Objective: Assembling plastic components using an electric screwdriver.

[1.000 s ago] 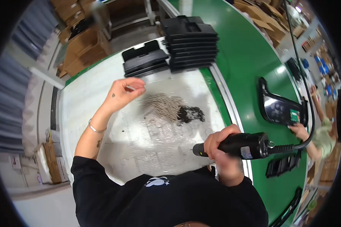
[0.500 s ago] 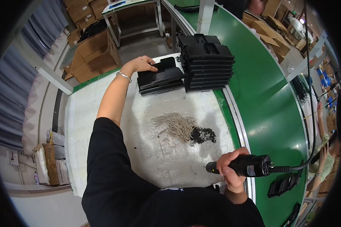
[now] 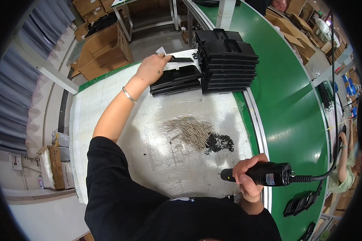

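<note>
My left hand point(image 3: 153, 67) is at the far edge of the table, its fingers closed on the end of a black plastic piece point(image 3: 182, 59), which shows as a thin dark strip. Just nearer lies a low stack of black plastic panels point(image 3: 176, 79). A taller stack of black panels point(image 3: 229, 60) stands to its right. In my right hand point(image 3: 248, 176), at the near right, is a black corded electric screwdriver point(image 3: 269, 174), its tip pointing left. Mid-table lie a heap of thin metal rods point(image 3: 192, 132) and, touching it, a pile of small black parts point(image 3: 221, 142).
A green conveyor belt point(image 3: 285, 112) runs along the right, with black parts point(image 3: 299, 204) on it. The screwdriver's cable point(image 3: 330, 168) rises at the right. Beyond the table's far left corner sits an open cardboard box point(image 3: 104, 52). A co-worker's arm point(image 3: 342, 160) shows at far right.
My left hand has moved off the low stack toward the far table edge, with a black piece in its fingers. My right hand still holds the screwdriver in nearly the same place.
</note>
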Demonstrator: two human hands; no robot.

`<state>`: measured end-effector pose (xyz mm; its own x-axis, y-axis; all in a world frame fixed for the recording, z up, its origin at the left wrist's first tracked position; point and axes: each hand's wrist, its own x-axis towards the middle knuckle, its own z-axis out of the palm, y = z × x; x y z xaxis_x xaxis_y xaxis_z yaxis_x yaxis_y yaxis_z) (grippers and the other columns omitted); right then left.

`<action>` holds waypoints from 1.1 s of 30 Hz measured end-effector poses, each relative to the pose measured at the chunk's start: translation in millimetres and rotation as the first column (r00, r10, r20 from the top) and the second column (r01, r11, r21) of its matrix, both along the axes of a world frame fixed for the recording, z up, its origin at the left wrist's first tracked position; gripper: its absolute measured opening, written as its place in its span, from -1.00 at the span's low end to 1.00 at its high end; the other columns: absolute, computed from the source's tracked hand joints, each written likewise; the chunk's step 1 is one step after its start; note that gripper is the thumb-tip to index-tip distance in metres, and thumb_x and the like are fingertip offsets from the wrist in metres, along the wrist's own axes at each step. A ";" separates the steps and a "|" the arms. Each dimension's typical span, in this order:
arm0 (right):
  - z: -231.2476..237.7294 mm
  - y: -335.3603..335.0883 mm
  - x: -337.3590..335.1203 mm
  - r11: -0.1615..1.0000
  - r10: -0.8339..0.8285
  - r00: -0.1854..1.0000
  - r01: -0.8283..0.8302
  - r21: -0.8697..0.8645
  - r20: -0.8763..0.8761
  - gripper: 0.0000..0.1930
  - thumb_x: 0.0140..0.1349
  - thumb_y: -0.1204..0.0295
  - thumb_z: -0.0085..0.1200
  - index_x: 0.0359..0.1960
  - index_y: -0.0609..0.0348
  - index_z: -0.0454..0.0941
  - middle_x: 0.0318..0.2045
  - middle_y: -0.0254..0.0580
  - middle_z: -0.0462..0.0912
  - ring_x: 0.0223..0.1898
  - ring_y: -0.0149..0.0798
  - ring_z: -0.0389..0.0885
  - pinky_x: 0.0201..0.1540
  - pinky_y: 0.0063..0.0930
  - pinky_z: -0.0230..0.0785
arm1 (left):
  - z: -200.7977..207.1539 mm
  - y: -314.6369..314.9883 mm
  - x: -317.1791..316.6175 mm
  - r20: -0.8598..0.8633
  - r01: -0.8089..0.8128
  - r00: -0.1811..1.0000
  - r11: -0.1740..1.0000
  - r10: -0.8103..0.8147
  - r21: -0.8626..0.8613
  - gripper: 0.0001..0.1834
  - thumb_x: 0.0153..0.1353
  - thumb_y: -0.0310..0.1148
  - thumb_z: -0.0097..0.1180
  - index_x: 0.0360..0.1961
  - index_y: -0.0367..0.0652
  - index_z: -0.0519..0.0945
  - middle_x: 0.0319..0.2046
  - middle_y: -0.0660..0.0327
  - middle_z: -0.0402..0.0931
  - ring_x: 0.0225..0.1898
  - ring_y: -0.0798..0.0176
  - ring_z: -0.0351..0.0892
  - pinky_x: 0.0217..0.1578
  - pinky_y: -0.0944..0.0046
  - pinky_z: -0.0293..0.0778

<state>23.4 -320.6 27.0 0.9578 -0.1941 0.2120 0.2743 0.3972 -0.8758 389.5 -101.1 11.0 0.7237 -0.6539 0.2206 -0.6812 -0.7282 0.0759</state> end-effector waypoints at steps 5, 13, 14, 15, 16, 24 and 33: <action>2.7 1.7 2.6 1.000 0.008 1.000 -0.008 0.000 -0.004 -0.64 0.01 0.67 0.10 -0.19 0.15 0.26 -0.55 -0.23 0.46 -0.55 -0.38 0.44 -0.39 -0.44 0.39 | -3.6 16.3 -25.9 -0.228 0.094 0.970 0.994 -0.081 0.048 -0.50 0.24 -0.32 -0.11 0.20 -0.26 0.42 0.29 -0.16 0.23 0.22 -0.16 0.33 0.22 0.07 0.29; 2.4 3.5 2.3 1.000 0.026 1.000 -0.026 -0.001 -0.012 -0.63 0.00 0.69 0.09 -0.18 0.15 0.26 -0.54 -0.24 0.46 -0.55 -0.38 0.45 -0.41 -0.44 0.40 | 4.1 1.7 -26.9 -0.342 -0.005 0.939 0.996 0.033 0.085 -0.09 -0.14 0.28 0.24 0.19 -0.04 0.40 0.23 -0.23 0.27 0.22 -0.21 0.29 0.21 0.01 0.27; 2.7 3.3 2.0 1.000 0.020 1.000 -0.020 -0.001 -0.007 -0.63 0.00 0.69 0.09 -0.18 0.15 0.25 -0.55 -0.24 0.46 -0.55 -0.38 0.45 -0.41 -0.44 0.39 | 7.0 1.5 -23.8 -0.405 0.016 0.914 0.998 0.009 0.059 -0.17 -0.13 0.24 0.25 0.12 -0.01 0.41 0.09 -0.11 0.39 0.16 -0.18 0.31 0.15 -0.03 0.29; 3.0 3.3 2.6 1.000 0.014 1.000 -0.014 -0.001 -0.002 -0.63 -0.01 0.69 0.08 -0.19 0.15 0.25 -0.55 -0.24 0.46 -0.55 -0.38 0.45 -0.42 -0.45 0.39 | 8.4 0.8 -20.3 -0.403 0.018 0.915 0.998 0.007 0.059 -0.17 -0.13 0.24 0.25 0.12 -0.01 0.41 0.09 -0.11 0.39 0.16 -0.18 0.31 0.15 -0.03 0.29; 3.0 2.9 2.2 1.000 0.014 1.000 -0.014 0.001 -0.002 -0.63 -0.01 0.69 0.08 -0.19 0.15 0.25 -0.55 -0.24 0.46 -0.55 -0.38 0.45 -0.42 -0.45 0.39 | 8.7 0.6 -18.8 -0.426 -0.001 0.905 1.000 0.007 0.014 -0.22 -0.13 0.18 0.28 0.08 -0.03 0.41 0.03 -0.07 0.42 0.13 -0.16 0.33 0.13 -0.01 0.30; 4.6 3.5 -4.8 1.000 -0.007 1.000 0.007 0.003 0.002 -0.64 -0.01 0.68 0.08 -0.19 0.14 0.24 -0.55 -0.23 0.44 -0.56 -0.37 0.42 -0.40 -0.43 0.37 | 16.2 16.1 -30.6 -0.290 0.019 0.953 0.971 -0.089 -0.237 -0.29 -0.19 -0.19 0.42 0.02 -0.10 0.37 -0.08 0.06 0.46 0.00 0.00 0.43 0.04 0.15 0.35; -2.6 6.0 -3.9 0.998 -0.040 0.997 0.036 0.049 0.070 -0.65 0.02 0.63 0.13 -0.20 0.15 0.25 -0.59 -0.25 0.42 -0.60 -0.36 0.37 -0.46 -0.44 0.30 | 24.3 56.8 -207.6 -0.308 0.042 0.926 0.870 -0.218 -0.491 -0.19 -0.38 -0.40 0.45 0.05 -0.18 0.43 -0.02 0.05 0.48 0.02 -0.06 0.50 0.04 0.13 0.44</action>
